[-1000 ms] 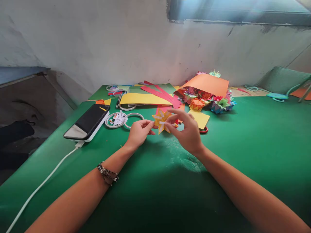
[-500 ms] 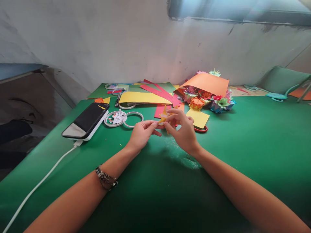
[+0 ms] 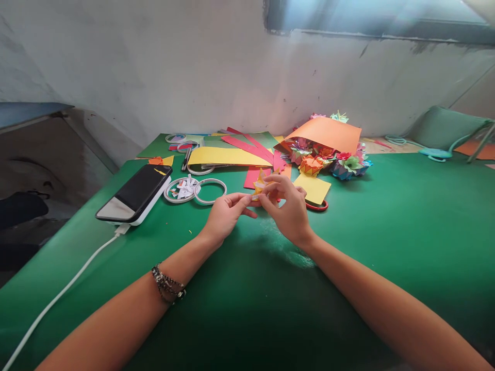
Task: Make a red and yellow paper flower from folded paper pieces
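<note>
Between my hands, above the green table (image 3: pixel 386 216), is a small yellow folded paper piece (image 3: pixel 258 188) with pointed tips and whitish strips on it. My left hand (image 3: pixel 228 214) pinches its left edge between thumb and fingers. My right hand (image 3: pixel 286 206) grips it from the right, thumb and fingertips closed on the paper and covering much of it. Just behind my right hand lie a yellow paper square (image 3: pixel 315 189) and a red scissor handle (image 3: pixel 317 206). A ring-shaped tape roll (image 3: pixel 211 201) rests near my left hand.
Left lies a phone-like black-and-white device (image 3: pixel 135 193) with a white cable (image 3: pixel 73 281). White paper scraps (image 3: pixel 185 186) sit inside another tape roll. Behind are red strips (image 3: pixel 253 149), a yellow sheet (image 3: pixel 228 156), and folded paper flowers (image 3: pixel 350 166) under an orange sheet (image 3: pixel 328 133).
The camera view has shifted slightly. Both hands keep hold of the yellow paper piece, with the right fingers a little closer over it.
</note>
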`<state>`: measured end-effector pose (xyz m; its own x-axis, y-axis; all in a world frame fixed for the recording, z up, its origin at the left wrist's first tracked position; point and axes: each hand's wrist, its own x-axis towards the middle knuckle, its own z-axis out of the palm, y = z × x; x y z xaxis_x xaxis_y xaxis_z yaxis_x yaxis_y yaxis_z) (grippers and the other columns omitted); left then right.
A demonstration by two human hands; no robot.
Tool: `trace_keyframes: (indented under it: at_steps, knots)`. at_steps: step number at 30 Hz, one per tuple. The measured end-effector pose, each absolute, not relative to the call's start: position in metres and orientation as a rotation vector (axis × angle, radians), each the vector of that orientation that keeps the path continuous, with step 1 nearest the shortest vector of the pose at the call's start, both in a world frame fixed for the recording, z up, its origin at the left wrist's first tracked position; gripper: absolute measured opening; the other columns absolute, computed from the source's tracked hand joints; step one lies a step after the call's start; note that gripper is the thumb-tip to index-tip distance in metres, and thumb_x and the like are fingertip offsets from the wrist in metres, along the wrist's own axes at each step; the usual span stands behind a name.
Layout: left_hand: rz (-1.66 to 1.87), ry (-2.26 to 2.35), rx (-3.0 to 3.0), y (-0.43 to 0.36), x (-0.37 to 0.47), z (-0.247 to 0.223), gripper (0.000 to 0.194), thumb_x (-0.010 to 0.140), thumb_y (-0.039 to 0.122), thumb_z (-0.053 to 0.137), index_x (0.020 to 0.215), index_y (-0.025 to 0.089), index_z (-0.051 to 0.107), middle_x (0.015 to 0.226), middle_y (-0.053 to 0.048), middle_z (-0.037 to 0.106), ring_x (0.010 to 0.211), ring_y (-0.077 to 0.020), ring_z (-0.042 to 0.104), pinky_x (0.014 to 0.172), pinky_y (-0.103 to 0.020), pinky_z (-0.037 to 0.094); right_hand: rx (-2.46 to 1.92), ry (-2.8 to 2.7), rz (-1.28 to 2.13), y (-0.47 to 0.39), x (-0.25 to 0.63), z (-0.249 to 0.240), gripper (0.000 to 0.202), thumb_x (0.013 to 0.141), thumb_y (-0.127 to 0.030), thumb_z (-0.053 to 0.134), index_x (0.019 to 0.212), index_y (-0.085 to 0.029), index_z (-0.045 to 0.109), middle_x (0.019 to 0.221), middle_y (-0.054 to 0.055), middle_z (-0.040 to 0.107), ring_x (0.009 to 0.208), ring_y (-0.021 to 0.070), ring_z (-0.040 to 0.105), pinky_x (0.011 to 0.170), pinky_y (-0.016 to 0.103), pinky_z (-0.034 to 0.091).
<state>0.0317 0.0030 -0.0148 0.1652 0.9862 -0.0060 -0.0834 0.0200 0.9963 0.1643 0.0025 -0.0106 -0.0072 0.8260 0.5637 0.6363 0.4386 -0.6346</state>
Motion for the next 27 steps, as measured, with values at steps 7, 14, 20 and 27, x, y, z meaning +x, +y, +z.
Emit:
trace_keyframes:
  at_steps: [7, 14, 20, 27]
  knots:
    - [1.152, 1.038, 1.285, 0.002, 0.034, -0.014, 0.021, 0.071, 0.033, 0.059, 0.074, 0.013, 0.065, 0.077, -0.005, 0.070, 0.054, -0.0108, 0.059, 0.062, -0.025, 0.048, -1.297, -1.735, 0.151, 0.002, 0.164, -0.009, 0.021, 0.071, -0.018, 0.061, 0.089, -0.023, 0.052, 0.072, -0.003, 0.066, 0.064, 0.0141, 0.058, 0.073, 0.035, 0.027]
    - [1.207, 1.004, 1.373, 0.004, 0.034, -0.016, 0.022, 0.066, 0.037, 0.064, 0.068, 0.015, 0.062, 0.064, 0.000, 0.065, 0.050, -0.0088, 0.053, 0.054, -0.022, 0.044, -1.278, -1.767, 0.011, 0.000, 0.165, -0.009, 0.017, 0.072, -0.020, 0.063, 0.088, -0.023, 0.055, 0.072, -0.003, 0.066, 0.066, 0.0161, 0.057, 0.072, 0.033, 0.024]
    - [1.198, 1.009, 1.413, 0.004, 0.033, -0.014, 0.023, 0.070, 0.039, 0.059, 0.065, 0.016, 0.059, 0.068, -0.001, 0.067, 0.048, -0.0072, 0.047, 0.057, -0.022, 0.042, -1.268, -1.789, -0.094, 0.003, 0.172, -0.005, 0.018, 0.071, -0.030, 0.065, 0.086, -0.023, 0.056, 0.078, 0.000, 0.063, 0.074, 0.0188, 0.055, 0.070, 0.033, 0.027]
    - [1.210, 1.046, 1.349, 0.005, 0.031, -0.015, 0.024, 0.069, 0.040, 0.058, 0.063, 0.017, 0.054, 0.065, 0.000, 0.065, 0.046, -0.0067, 0.045, 0.056, -0.022, 0.039, -1.162, -1.632, 0.311, 0.020, 0.190, -0.003, 0.046, 0.067, -0.034, 0.063, 0.108, -0.024, 0.045, 0.096, 0.005, 0.054, 0.089, 0.0199, 0.052, 0.079, 0.038, 0.041]
